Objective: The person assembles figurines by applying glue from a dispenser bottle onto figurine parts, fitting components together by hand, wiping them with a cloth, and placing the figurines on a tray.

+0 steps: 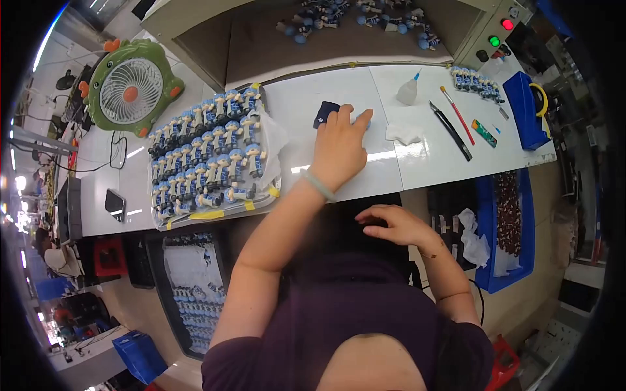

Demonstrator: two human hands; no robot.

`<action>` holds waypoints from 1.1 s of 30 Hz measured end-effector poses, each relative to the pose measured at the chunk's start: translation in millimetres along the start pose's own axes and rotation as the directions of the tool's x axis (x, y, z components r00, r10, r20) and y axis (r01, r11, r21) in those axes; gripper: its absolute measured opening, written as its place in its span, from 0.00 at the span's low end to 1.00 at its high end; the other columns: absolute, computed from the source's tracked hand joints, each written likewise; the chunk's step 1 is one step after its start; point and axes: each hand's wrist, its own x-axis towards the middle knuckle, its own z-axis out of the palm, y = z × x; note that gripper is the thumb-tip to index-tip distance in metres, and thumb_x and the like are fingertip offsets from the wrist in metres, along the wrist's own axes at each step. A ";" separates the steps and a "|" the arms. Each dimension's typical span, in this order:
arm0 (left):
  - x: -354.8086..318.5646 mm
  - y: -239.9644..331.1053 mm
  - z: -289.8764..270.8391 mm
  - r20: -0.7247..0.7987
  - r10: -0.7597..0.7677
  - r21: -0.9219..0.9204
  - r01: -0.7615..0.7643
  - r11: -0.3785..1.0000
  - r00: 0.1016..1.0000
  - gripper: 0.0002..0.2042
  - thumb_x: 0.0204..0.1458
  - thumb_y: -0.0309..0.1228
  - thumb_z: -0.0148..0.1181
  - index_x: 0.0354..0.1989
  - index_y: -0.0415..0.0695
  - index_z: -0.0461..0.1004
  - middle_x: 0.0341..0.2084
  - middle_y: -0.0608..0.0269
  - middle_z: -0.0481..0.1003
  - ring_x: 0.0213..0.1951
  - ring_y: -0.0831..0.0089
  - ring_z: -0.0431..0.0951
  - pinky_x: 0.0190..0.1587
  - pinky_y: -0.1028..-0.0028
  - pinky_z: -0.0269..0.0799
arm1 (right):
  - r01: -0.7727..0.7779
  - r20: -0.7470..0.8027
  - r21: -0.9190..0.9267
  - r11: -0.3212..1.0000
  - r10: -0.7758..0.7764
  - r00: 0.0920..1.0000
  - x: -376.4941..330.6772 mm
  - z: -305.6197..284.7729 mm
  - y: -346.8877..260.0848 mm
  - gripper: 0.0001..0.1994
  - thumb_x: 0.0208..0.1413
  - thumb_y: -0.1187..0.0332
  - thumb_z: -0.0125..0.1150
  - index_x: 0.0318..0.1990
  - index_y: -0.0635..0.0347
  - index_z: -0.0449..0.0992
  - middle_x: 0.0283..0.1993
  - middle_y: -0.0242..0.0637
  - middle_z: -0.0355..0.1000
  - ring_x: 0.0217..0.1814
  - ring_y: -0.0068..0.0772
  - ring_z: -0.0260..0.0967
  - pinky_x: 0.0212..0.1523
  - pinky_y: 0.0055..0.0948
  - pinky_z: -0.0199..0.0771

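Observation:
My left hand (340, 144) reaches over the white tabletop with its fingers bent down and closed. A small light-blue bit (368, 124) shows beside its fingertips; the rest is hidden under the hand. Touching or close to the fingers lies a dark navy cloth-like piece (326, 115). In front of the table edge, above my lap, my right hand (393, 225) is open and holds nothing, thumb and fingers apart. Left of my left hand, a tray (274, 191) edged with yellow tape carries rows of small blue-haired figurines (215, 146).
Right of my left hand lie a white tissue (404, 133), a needle-tipped bottle (408, 91), a black pen-like tool (451, 130), a red brush (458, 115) and a blue bin (523, 112). A green fan (130, 91) stands left; a box-like booth (261, 52) holds more figurines behind.

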 end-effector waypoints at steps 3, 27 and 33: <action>-5.2 -5.9 9.0 0.189 -0.041 0.045 0.033 0.998 0.981 0.27 0.33 0.20 0.53 0.49 0.48 0.65 0.33 0.56 0.68 0.36 0.57 0.69 0.38 0.65 0.66 | 0.242 0.086 0.032 0.970 -0.244 0.966 -16.4 -5.8 -32.4 0.14 0.48 0.64 0.55 0.42 0.61 0.71 0.39 0.42 0.71 0.43 0.38 0.68 0.45 0.29 0.66; 3.4 -5.1 -34.8 0.395 -0.206 -0.909 0.349 -0.228 0.895 0.16 0.54 0.32 0.46 0.49 0.40 0.55 0.40 0.52 0.67 0.30 0.71 0.73 0.28 0.77 0.72 | 0.563 -0.348 -0.129 0.817 -0.568 0.746 93.4 -101.5 -44.2 0.20 0.35 0.72 0.61 0.41 0.60 0.70 0.33 0.37 0.69 0.34 0.34 0.65 0.34 0.28 0.64; 3.3 -10.1 -26.4 0.443 -0.175 -0.863 0.365 -0.349 0.880 0.12 0.55 0.31 0.44 0.46 0.42 0.55 0.38 0.52 0.67 0.28 0.70 0.73 0.26 0.76 0.72 | 0.489 -0.412 -0.123 0.863 -0.493 0.766 91.0 -98.4 -49.2 0.22 0.33 0.72 0.61 0.43 0.60 0.69 0.35 0.37 0.69 0.35 0.35 0.65 0.35 0.29 0.64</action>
